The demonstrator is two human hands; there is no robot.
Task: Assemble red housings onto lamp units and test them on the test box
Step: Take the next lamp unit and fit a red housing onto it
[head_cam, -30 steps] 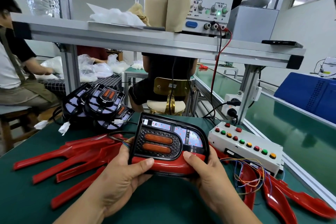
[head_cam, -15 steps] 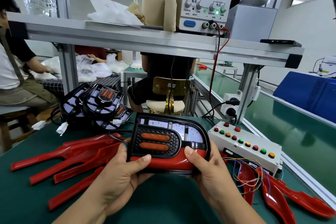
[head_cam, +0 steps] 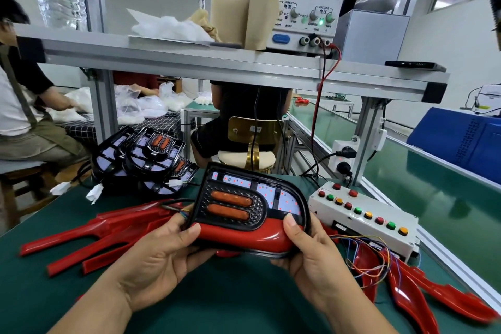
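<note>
A black lamp unit (head_cam: 252, 198) with two orange lenses sits in a red housing (head_cam: 244, 236), held tilted above the green table. My left hand (head_cam: 160, 255) grips its left end, thumb on the red housing. My right hand (head_cam: 311, 255) grips the right end, thumb pressed on the lamp's rim. The white test box (head_cam: 379, 228) with coloured buttons lies just to the right; thin coloured wires (head_cam: 363, 255) trail from it. Loose red housings (head_cam: 89, 238) lie on the left, and more red housings (head_cam: 423, 293) lie on the right.
A stack of bare lamp units (head_cam: 146, 160) with white connectors stands at the back left. A shelf (head_cam: 217, 62) overhead carries a power supply (head_cam: 309, 3) reading 0.000 and 12.00. A conveyor (head_cam: 433, 192) runs along the right. People sit at the left and behind.
The lamp and housing stay in both hands, lifted slightly and tilted a bit more toward me. My right thumb has shifted up onto the lamp's rim.
</note>
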